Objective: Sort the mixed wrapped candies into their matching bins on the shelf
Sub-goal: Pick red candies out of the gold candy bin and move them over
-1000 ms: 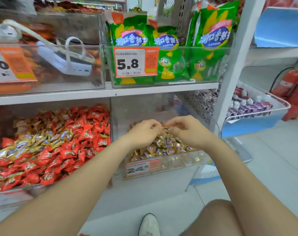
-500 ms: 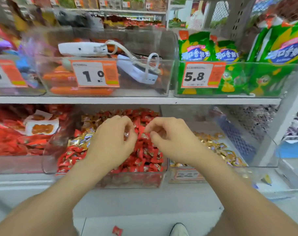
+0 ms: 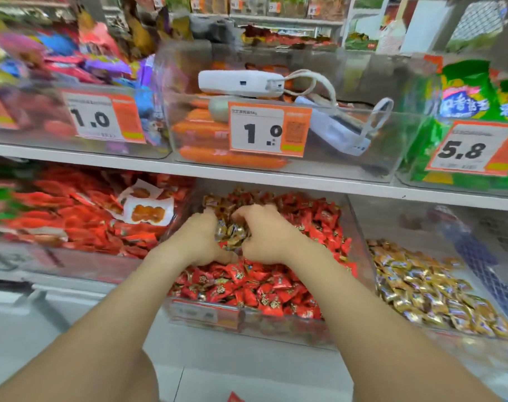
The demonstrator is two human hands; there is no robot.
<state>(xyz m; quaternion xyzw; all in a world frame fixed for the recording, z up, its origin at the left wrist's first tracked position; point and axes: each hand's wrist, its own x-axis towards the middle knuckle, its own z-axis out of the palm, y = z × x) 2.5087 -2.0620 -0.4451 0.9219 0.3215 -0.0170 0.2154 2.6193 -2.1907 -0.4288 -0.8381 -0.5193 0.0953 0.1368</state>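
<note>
A clear bin [image 3: 360, 256] on the lower shelf holds mostly red wrapped candies [image 3: 255, 288], with gold and brown ones mixed in toward its back. Both my hands are down in this bin. My left hand [image 3: 200, 242] and my right hand [image 3: 267, 239] curl toward each other around a small clump of gold wrapped candies [image 3: 232, 235] between them. To the right stands a second clear bin [image 3: 476, 335] filled with gold wrapped candies [image 3: 421, 285].
Left of the red bin lies a bin of flat red packets [image 3: 81, 219]. The upper shelf [image 3: 247, 177] carries bins with sausages and white power banks [image 3: 238, 84], colourful packets and green snack bags [image 3: 464, 100]. A red candy [image 3: 235, 398] lies on the floor.
My hands moved left from the gold candy bin to the red candy bin and sank into it, now cupping gold candies. The view shifted left with them.
</note>
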